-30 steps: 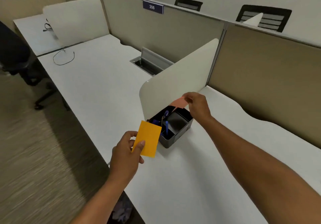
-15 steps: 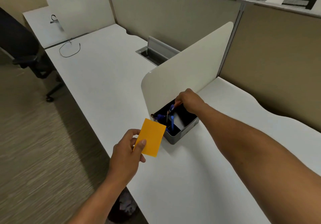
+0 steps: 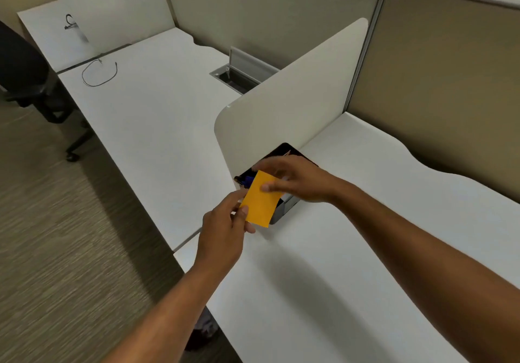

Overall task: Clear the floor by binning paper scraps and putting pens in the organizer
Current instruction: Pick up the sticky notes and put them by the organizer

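Observation:
An orange paper scrap (image 3: 260, 203) is held over the near end of the black organizer (image 3: 287, 208). My left hand (image 3: 225, 227) pinches the scrap's lower left edge between thumb and fingers. My right hand (image 3: 298, 178) reaches in from the right and has its thumb on the scrap's upper right corner, fingers behind it. The organizer stands on the white desk (image 3: 309, 278) against a cream divider panel (image 3: 289, 109). Blue pens (image 3: 247, 180) show in its left end; most of its inside is hidden by my hands.
A bin with scraps (image 3: 204, 331) sits on the carpet under the desk edge. A black office chair (image 3: 33, 81) stands at the far left. A loose black cable (image 3: 98, 74) and an open cable tray (image 3: 239, 77) lie on the desk beyond the divider.
My right hand has left the organizer's far compartment and come back to the orange scrap, taking hold of its top corner. My left hand has raised the scrap towards the organizer.

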`<state>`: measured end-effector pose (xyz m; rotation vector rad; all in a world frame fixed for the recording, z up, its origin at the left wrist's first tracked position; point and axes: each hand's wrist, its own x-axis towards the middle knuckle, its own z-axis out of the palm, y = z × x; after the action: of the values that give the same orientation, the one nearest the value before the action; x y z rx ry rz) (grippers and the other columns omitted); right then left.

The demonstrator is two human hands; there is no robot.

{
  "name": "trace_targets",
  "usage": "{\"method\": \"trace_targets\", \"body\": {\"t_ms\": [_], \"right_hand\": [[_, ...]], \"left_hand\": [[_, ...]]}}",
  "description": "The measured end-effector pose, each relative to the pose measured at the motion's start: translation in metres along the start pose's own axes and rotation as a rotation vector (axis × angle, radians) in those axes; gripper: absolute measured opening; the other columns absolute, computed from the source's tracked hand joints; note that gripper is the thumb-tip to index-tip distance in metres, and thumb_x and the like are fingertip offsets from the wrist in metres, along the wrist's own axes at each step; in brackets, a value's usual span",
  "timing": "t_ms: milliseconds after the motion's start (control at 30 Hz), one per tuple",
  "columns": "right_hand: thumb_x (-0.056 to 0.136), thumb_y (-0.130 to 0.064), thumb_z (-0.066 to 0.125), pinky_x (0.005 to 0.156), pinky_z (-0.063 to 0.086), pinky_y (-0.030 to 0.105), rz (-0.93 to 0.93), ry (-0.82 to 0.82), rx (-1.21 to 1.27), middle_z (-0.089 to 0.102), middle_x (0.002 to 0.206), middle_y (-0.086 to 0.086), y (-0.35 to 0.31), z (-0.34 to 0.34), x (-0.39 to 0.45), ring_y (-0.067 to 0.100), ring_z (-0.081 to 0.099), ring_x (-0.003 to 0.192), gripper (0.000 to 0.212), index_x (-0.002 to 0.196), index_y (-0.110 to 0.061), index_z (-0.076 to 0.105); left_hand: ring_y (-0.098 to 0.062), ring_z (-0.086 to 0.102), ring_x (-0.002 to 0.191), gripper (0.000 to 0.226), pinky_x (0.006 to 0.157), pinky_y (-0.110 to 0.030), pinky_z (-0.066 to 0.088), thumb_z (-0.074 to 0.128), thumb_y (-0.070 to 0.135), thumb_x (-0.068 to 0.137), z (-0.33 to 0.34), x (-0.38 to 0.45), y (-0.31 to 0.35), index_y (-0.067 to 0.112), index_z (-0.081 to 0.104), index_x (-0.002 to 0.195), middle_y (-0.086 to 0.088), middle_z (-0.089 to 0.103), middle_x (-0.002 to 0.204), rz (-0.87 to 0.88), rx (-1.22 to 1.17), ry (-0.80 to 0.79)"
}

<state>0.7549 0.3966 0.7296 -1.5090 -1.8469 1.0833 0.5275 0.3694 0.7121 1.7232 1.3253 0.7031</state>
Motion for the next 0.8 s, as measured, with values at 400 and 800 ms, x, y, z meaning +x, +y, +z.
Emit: {"method": "trace_targets", "body": {"t_ms": [400,800], "right_hand": [[0.089,0.011,0.053,0.088,0.054,0.044,0.072,0.527,-0.562,0.070,0.113,0.008,0.064,-0.057,0.063,0.029,0.062,0.107,0.047,0.123,-0.018,0.070],[0.089,0.005,0.047,0.098,0.050,0.045,0.208,0.039,-0.886,0.060,0.140,0.001,0.118,-0.012,0.095,0.034,0.044,0.127,0.061,0.139,-0.028,0.061]], "left_hand": [[-0.006,0.073,0.089,0.027,0.082,-0.035,0.064,0.058,0.019,0.102,0.005,-0.025,-0.004,0.035,0.063,0.123,0.015,0.067,0.122,-0.064,-0.093,0.017],[-0.005,0.072,0.091,0.026,0.086,-0.042,0.062,0.057,0.023,0.102,-0.014,-0.037,-0.021,0.039,0.063,0.122,0.023,0.065,0.119,-0.087,-0.041,0.068]]}}
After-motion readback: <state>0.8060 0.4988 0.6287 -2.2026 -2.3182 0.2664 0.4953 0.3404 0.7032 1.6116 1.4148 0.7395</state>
